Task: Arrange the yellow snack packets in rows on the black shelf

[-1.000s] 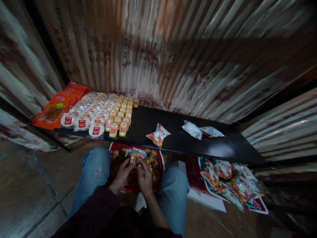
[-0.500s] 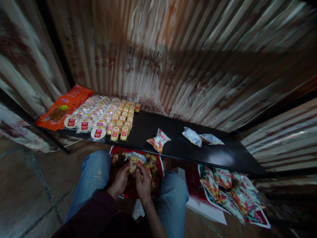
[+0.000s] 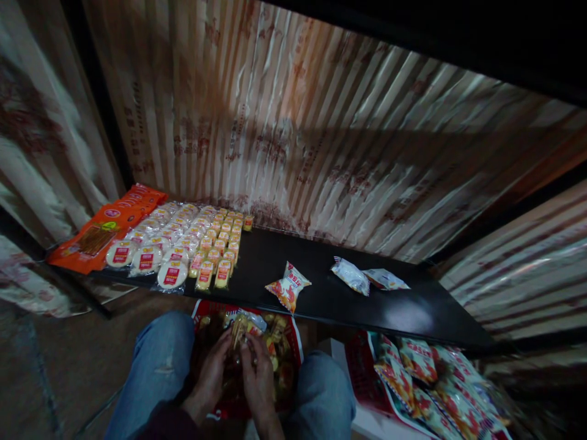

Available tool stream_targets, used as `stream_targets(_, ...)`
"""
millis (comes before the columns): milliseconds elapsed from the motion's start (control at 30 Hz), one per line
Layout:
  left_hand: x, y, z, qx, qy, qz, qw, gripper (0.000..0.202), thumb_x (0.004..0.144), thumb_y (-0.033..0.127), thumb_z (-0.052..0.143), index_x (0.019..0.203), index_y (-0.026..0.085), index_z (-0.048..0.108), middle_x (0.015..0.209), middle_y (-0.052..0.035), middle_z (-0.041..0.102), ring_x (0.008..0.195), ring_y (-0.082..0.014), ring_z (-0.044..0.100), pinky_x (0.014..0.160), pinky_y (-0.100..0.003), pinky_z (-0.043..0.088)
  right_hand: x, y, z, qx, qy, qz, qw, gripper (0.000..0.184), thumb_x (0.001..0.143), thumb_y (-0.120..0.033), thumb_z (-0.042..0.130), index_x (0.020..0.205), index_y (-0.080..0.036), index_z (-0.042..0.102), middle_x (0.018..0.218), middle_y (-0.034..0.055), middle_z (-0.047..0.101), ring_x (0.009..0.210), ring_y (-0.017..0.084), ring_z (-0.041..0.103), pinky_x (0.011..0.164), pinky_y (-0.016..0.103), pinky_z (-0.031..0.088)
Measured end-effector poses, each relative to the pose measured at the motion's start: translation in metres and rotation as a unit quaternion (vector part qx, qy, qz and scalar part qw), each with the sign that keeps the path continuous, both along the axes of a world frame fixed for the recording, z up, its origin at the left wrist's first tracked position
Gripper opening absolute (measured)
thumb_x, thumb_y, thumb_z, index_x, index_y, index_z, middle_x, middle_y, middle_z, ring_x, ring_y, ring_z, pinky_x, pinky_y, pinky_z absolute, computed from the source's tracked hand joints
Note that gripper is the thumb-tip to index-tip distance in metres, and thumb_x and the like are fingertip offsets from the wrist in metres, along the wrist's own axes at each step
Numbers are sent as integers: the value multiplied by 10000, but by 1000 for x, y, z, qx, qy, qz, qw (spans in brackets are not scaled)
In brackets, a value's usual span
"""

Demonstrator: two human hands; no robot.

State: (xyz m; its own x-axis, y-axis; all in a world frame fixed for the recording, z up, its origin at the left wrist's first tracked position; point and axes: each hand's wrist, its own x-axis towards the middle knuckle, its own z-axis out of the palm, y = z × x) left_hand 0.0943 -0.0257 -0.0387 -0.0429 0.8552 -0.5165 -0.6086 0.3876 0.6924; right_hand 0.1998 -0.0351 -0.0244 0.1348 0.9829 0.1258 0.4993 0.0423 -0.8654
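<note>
Between my knees, my left hand (image 3: 212, 374) and my right hand (image 3: 257, 370) are closed on a small wrapped pastry (image 3: 238, 328), fingertips on either side of it. They hold it over an open red bag (image 3: 299, 345) with a white edge, which contains several similar golden wrapped pastries (image 3: 280, 333). On the black shelf (image 3: 316, 308) in front stand rows of small yellow packaged cakes (image 3: 223, 273). To their left lie round white cakes (image 3: 172, 275) in clear wrappers. The pastry's lower part is hidden by my fingers.
An orange snack packet (image 3: 98, 232) lies at the shelf's left end. A white and orange snack bag (image 3: 290, 286) rests mid-shelf, with two pale packets (image 3: 351, 275) farther right. Below, at right, snack bags (image 3: 417, 360) fill a second red bag beside a white box (image 3: 338, 353). An upper shelf edge (image 3: 413, 46) hangs overhead.
The view has tilted upward, so the shelf sits lower in the picture and the upper shelf edge has come into sight. Both hands still hold the pastry, which appears turned.
</note>
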Motion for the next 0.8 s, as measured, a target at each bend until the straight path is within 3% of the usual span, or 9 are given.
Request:
stream_targets(167, -3, -2, -6, 39, 69, -25, 997, 522, 685, 478, 634, 1119, 188, 628, 1347, -85, 516, 1307, -246, 394, 1109, -380, 265, 1, 4, -7, 0, 19, -10, 1000, 337, 834, -413, 543, 1048, -194, 682, 1096, 106, 681, 1014, 231, 643, 871, 320, 514)
stream_targets(333, -6, -2, -15, 86, 140, -62, 984, 537, 736, 515, 573, 1181, 216, 601, 1366, -61, 498, 1329, -227, 360, 1141, -380, 199, 2, 7, -19, -13, 38, -18, 999, 374, 803, -445, 580, 1071, -204, 681, 1124, 102, 672, 1040, 257, 634, 873, 346, 522)
stream_targets(633, 1, -1, 2, 100, 236, -52, 965, 412, 738, 421, 593, 1113, 256, 641, 1290, -48, 568, 1268, -251, 436, 1105, -405, 277, 4, 10, -26, -21, 65, -45, 997, 402, 780, -476, 592, 1057, -203, 691, 1139, 103, 666, 1071, 267, 618, 920, 363, 501)
stream_targets(800, 3, -4, 9, 157, 286, -29, 945, 385, 771, 348, 536, 1126, 231, 628, 1275, -70, 569, 1226, -236, 471, 1084, -387, 315, 7, 9, -22, -20, 86, -9, 996, 414, 790, -472, 577, 1094, -209, 676, 1190, 99, 638, 1110, 261, 596, 944, 365, 487)
